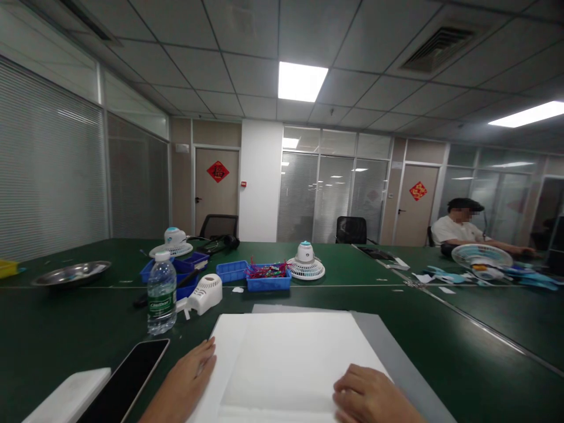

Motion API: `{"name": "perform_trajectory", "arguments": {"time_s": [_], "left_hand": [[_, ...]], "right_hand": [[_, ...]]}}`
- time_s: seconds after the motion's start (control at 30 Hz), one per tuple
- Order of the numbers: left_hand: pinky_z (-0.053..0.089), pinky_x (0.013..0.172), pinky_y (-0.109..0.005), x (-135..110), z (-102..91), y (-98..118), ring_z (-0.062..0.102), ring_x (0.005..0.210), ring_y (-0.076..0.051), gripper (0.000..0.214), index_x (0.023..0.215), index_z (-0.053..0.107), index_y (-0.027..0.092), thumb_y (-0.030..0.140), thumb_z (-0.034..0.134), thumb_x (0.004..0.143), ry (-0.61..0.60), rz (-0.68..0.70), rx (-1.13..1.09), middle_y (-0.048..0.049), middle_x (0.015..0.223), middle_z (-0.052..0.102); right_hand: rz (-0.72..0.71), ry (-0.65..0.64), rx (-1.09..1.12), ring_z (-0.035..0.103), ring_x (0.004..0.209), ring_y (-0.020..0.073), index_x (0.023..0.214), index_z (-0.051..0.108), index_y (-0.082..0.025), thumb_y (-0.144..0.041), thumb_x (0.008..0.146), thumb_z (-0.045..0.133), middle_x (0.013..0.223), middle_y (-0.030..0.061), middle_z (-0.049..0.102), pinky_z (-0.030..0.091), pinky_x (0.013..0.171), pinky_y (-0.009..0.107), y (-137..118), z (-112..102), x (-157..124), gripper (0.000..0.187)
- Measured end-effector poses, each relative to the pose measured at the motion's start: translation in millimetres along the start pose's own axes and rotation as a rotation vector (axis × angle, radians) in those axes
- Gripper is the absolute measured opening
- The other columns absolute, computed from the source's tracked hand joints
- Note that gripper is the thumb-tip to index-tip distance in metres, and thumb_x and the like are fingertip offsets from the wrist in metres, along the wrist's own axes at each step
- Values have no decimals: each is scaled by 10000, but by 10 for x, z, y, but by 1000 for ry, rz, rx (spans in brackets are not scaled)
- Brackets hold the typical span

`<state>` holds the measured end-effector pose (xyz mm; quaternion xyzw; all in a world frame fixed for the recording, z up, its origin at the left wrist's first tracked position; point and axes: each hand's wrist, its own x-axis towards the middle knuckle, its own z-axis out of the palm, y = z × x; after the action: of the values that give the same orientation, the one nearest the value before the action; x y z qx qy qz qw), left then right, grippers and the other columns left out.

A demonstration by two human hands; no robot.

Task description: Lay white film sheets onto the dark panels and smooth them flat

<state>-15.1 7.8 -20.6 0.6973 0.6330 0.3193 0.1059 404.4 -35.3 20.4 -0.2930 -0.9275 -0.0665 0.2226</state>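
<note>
A white sheet of paper (pixel 295 358), with a faint crease near its left side and another near the bottom, lies in front of me. Under it is a larger grey sheet or board (pixel 396 346), showing along the right and top. My left hand (pixel 189 376) rests along the paper's left edge, its fingers stretched out and close together. On the paper's lower right lies my right hand (pixel 370 393), with loosely bent fingers touching the surface. Nothing shows gripped in either hand. The bottom of the paper runs out of view.
Left stand a water bottle (pixel 161 296), a phone (pixel 127 382), a white box (pixel 70 396) and a white plastic housing (pixel 207 294). Beyond are a blue tray (pixel 268 284) of wired parts, white fan parts (pixel 305 264) and a metal dish (pixel 73 274). A person (pixel 462 226) sits far right.
</note>
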Motion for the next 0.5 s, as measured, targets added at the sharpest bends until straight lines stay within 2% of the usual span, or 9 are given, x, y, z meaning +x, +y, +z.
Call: {"name": "perform_trajectory", "arguments": {"time_s": [0.07, 0.17, 0.23, 0.37, 0.5], "left_hand": [[361, 1176, -462, 3, 7, -1, 542, 1351, -281, 527, 1201, 729, 182, 506, 418, 924, -15, -6, -22, -87, 1411, 625], [369, 1173, -471, 12, 42, -14, 542, 1351, -292, 573, 1266, 688, 157, 539, 473, 897, -21, -11, 22, -98, 1433, 605], [380, 1169, -471, 20, 71, -29, 551, 1343, -305, 599, 1294, 668, 136, 520, 546, 851, -5, -8, 75, -110, 1438, 599], [379, 1177, -450, 43, 113, -68, 561, 1335, -298, 599, 1321, 648, 137, 420, 581, 798, 15, 1, 123, -99, 1432, 609], [335, 1205, -440, 46, 112, -99, 543, 1355, -265, 608, 1351, 622, 151, 258, 531, 759, 10, 1, 87, -71, 1445, 604]], "right_hand": [[-13, -81, 68, 701, 877, 182, 989, 740, -263, -378, 971, 528, 1008, 31, 775, 553, 776, 289, -55, -38, 28, 242], [50, -134, 195, 669, 1084, 178, 1157, 712, -280, -386, 985, 516, 1184, 32, 737, 528, 948, 326, 45, -83, -27, 281], [201, -96, 192, 615, 1206, 198, 1232, 687, -292, -416, 994, 487, 1274, 43, 698, 473, 1055, 387, 237, -66, -123, 335], [640, 12, 18, 553, 1291, 286, 1292, 668, -248, -512, 970, 444, 1372, 94, 630, 381, 1127, 521, 787, 7, -389, 473], [904, -5, -67, 509, 1338, 318, 1360, 617, -166, -546, 932, 428, 1419, 129, 587, 366, 1136, 510, 1209, 9, -623, 603]]}}
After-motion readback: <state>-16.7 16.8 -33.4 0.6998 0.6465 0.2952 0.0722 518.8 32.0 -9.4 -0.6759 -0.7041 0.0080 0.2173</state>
